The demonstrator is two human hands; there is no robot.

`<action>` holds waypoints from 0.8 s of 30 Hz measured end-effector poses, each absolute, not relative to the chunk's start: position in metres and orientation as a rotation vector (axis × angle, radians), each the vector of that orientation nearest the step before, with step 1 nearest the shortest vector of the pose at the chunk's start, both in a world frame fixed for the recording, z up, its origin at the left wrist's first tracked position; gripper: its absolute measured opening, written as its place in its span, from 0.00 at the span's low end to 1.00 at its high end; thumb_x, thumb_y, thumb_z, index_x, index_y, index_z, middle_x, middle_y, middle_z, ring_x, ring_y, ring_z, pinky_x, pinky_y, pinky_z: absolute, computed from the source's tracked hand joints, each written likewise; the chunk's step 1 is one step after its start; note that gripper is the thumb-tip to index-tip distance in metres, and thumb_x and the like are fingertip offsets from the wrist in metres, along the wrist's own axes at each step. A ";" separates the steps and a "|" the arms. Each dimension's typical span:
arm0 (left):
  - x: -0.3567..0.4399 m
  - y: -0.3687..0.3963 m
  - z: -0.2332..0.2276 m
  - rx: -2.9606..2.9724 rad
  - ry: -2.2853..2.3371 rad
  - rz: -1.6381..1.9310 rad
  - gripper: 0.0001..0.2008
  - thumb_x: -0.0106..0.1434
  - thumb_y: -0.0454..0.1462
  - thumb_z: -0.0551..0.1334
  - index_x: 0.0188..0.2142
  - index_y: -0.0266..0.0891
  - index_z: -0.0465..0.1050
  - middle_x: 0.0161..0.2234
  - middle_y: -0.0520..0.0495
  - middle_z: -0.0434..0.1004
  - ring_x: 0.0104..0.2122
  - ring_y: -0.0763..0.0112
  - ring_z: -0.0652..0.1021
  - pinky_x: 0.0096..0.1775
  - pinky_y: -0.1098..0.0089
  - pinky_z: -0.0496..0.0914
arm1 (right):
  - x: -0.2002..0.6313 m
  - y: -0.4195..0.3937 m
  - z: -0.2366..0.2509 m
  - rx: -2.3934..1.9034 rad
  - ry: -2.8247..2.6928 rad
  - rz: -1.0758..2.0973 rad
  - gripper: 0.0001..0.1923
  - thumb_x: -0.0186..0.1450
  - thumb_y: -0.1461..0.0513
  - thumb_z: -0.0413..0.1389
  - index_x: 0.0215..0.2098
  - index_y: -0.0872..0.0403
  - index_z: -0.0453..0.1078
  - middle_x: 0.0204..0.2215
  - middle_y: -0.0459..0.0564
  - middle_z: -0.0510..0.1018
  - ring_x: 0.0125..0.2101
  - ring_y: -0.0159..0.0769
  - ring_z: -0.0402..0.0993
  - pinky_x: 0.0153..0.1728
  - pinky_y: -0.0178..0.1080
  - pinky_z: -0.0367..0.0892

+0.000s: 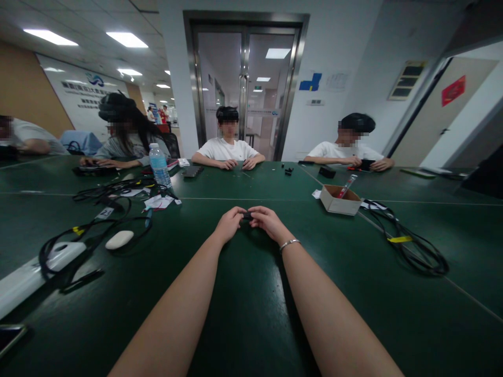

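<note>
- My two forearms run up from the bottom edge to mid-frame over the dark green table (251,314); a thin bracelet (290,243) sits on my right wrist.
- At centre, my left hand (229,224) and right hand (267,220) meet fingertip to fingertip, both pinching a small black part (247,215) between them, just above the tabletop.
- Left of centre lie a white oval object (119,239) and looped black cables (94,225); farther up, a water bottle (159,165).
- Right of centre stands an open cardboard box (339,199), with another cable bundle (412,246) beside it.
- Along the far edge, across the upper middle, other people sit with their hands on the table.
</note>
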State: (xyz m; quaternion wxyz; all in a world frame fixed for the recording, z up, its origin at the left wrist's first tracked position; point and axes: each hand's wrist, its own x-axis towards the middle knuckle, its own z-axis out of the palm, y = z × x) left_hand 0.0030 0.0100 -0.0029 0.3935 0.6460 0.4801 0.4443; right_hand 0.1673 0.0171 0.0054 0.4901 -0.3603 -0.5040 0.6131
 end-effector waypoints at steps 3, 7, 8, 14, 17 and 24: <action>0.002 0.011 -0.004 1.658 1.232 1.135 0.12 0.60 0.39 0.52 0.39 0.40 0.71 0.27 0.51 0.68 0.22 0.76 0.67 0.25 0.75 0.62 | 0.167 0.018 0.004 -0.873 -1.230 1.486 0.07 0.56 0.70 0.58 0.34 0.59 0.71 0.24 0.48 0.75 0.20 0.27 0.72 0.22 0.27 0.70; 0.002 0.011 -0.003 1.683 1.219 1.127 0.14 0.62 0.42 0.50 0.39 0.40 0.71 0.24 0.52 0.67 0.22 0.76 0.67 0.24 0.75 0.61 | 0.168 0.018 0.004 -0.869 -1.225 1.484 0.07 0.56 0.70 0.58 0.34 0.59 0.71 0.25 0.48 0.75 0.20 0.27 0.72 0.21 0.28 0.70; 0.002 0.011 -0.002 1.682 1.216 1.132 0.14 0.62 0.41 0.50 0.39 0.40 0.71 0.24 0.52 0.67 0.22 0.76 0.67 0.25 0.75 0.62 | 0.168 0.018 0.004 -0.869 -1.226 1.485 0.07 0.56 0.70 0.58 0.35 0.59 0.71 0.24 0.48 0.75 0.20 0.27 0.72 0.21 0.28 0.70; 0.003 0.009 -0.002 1.692 1.231 1.157 0.12 0.60 0.40 0.53 0.40 0.40 0.71 0.28 0.51 0.69 0.23 0.76 0.68 0.25 0.75 0.63 | 0.167 0.018 0.005 -0.866 -1.232 1.491 0.07 0.56 0.70 0.58 0.34 0.59 0.71 0.23 0.47 0.75 0.19 0.27 0.72 0.22 0.27 0.70; 0.003 0.009 -0.001 1.680 1.241 1.151 0.13 0.61 0.41 0.51 0.39 0.40 0.71 0.27 0.51 0.68 0.22 0.76 0.68 0.25 0.75 0.63 | 0.167 0.017 0.006 -0.875 -1.229 1.483 0.07 0.56 0.70 0.57 0.35 0.59 0.71 0.24 0.48 0.75 0.20 0.26 0.71 0.21 0.27 0.70; 0.002 0.009 -0.003 1.672 1.223 1.149 0.14 0.62 0.42 0.50 0.39 0.39 0.71 0.22 0.53 0.66 0.21 0.76 0.67 0.24 0.75 0.61 | 0.167 0.017 0.006 -0.879 -1.238 1.490 0.07 0.57 0.70 0.58 0.35 0.59 0.71 0.24 0.48 0.75 0.20 0.27 0.72 0.22 0.27 0.70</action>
